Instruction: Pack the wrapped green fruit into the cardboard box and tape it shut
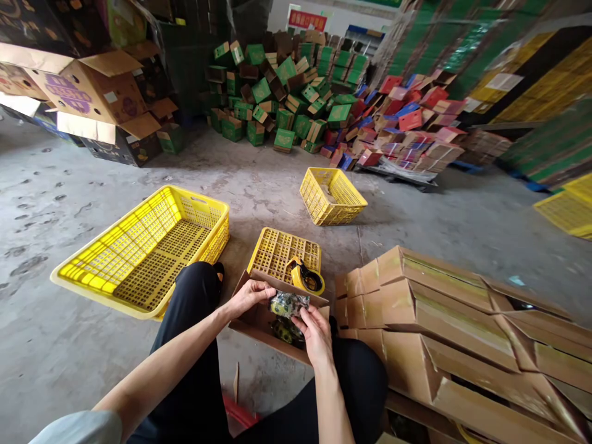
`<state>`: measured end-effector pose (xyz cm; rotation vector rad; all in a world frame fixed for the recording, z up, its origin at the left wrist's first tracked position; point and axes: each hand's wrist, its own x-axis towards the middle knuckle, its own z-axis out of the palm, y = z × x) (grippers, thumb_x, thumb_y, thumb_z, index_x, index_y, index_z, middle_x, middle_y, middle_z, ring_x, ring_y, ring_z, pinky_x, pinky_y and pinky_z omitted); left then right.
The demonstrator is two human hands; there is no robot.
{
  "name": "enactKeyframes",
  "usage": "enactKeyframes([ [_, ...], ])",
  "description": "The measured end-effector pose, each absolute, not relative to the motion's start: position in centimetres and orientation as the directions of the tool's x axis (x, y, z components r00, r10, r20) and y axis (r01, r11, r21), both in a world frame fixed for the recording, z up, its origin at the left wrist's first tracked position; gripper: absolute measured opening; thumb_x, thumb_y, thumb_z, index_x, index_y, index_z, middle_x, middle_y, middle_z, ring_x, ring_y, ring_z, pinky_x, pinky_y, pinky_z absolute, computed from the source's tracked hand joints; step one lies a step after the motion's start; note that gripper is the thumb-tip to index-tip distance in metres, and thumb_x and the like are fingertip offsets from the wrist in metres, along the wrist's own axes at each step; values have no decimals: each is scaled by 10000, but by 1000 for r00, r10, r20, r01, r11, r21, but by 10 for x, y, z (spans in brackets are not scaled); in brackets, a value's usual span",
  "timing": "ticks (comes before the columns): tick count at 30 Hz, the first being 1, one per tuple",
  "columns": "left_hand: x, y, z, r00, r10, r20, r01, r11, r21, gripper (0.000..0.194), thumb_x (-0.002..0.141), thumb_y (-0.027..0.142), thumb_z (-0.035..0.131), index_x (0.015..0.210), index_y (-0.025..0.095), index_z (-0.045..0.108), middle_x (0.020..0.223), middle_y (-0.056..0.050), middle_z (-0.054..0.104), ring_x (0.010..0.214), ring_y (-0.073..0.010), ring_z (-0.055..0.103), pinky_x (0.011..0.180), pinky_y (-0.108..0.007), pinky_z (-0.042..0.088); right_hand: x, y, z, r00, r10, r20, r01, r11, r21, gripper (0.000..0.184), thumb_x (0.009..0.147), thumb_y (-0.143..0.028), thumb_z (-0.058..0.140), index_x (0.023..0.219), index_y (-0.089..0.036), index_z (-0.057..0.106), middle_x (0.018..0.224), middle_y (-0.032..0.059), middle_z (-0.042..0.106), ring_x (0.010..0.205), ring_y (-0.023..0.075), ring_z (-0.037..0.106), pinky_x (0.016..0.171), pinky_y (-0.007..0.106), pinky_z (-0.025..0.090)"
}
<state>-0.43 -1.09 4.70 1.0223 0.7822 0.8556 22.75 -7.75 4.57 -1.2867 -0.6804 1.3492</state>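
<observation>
A shiny clear plastic packet point(288, 304) with green, yellow and dark contents is stretched between my two hands; I cannot make out exactly what is inside. My left hand point(252, 296) pinches its left end, and my right hand point(316, 330) grips the lower right end. Just below is an open cardboard box point(263, 344), set between my knees. Similar packets point(287, 331) lie in the box, partly covered by my right hand. Beyond it, a yellow and black tape dispenser point(305, 275) rests on an upturned yellow crate point(272, 250).
At left stands a large yellow crate point(139, 246); a smaller one point(333, 196) sits farther ahead. Stacked cardboard boxes point(444, 314) crowd my right side. Heaps of green boxes point(287, 92) and red boxes point(411, 120) lie at the back. Larger cartons point(92, 92) stand back left.
</observation>
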Motion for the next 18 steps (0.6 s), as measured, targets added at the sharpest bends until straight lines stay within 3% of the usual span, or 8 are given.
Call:
enactKeyframes([
  [7,-7,-6,40,351,913,-207,-180,283,942,552,808,661,827,1025,153,816,1036,-93,798,1032,-277,715,985,-366,500,220,-80,47,87,936,-341,-214,-316,-924,459,688,-577,942,946,-212,841,965,76,819,978,304,770,999,519,619],
  [10,-8,-6,39,364,903,-228,-153,299,942,572,808,668,822,1070,160,813,1093,-103,799,1109,-303,709,1021,-383,489,222,-77,49,121,958,-261,-149,-242,-959,453,774,-631,857,987,-232,848,1065,101,817,1098,334,743,1083,544,559],
  [12,-7,-6,39,376,896,-237,-141,309,941,585,805,676,821,1083,162,809,1107,-106,799,1143,-307,702,1035,-386,482,228,-75,47,207,966,-158,-20,-157,-987,409,788,-629,836,964,-260,855,1116,104,811,1229,358,683,1187,558,457],
  [15,-7,-7,38,379,891,-250,-130,319,939,605,798,691,818,1089,161,805,1096,-108,799,1143,-304,706,1031,-390,485,237,-74,36,229,971,-65,215,-116,-970,335,698,-559,900,906,-299,862,1174,98,798,1353,395,590,1270,579,322],
  [18,-5,-6,36,385,885,-262,-127,332,935,629,792,707,813,1110,165,797,1136,-115,792,1164,-313,702,1017,-397,497,239,-78,23,207,975,-78,325,-144,-935,420,591,-442,963,981,-330,854,1252,75,777,1363,402,584,1284,581,298],
])
